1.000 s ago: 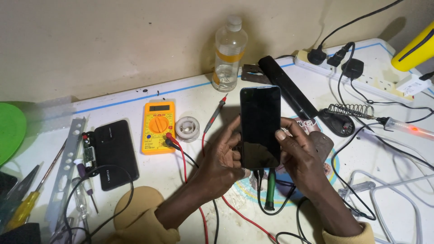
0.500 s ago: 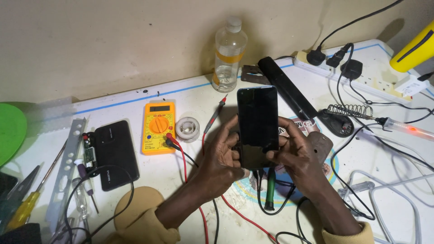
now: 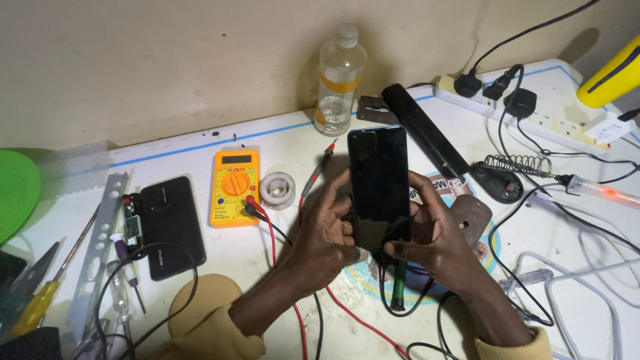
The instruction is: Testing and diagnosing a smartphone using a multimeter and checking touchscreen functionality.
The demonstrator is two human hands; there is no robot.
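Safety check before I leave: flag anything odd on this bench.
The soldering iron lies on the table beside its coil stand, not in it, with an orange glow in its handle. Cables crowd around it.

Phone (image 3: 379, 183) stood raised between both hands, multimeter (image 3: 235, 187) lay to its left on the worktop (image 3: 293, 150), bottle (image 3: 339, 79) stood behind

From my seat, the space around my two hands is crowded. At twelve o'clock the plastic bottle (image 3: 339, 80) stands upright near the wall, with the long black bar (image 3: 425, 129) slanting at one. At three the soldering iron stand (image 3: 503, 175) and loose cables (image 3: 567, 267) block the way. At nine to ten the yellow multimeter (image 3: 234, 187), solder spool (image 3: 277, 189) and red leads (image 3: 270, 230) crowd in. Bare table (image 3: 200, 143) lies along the wall at eleven.
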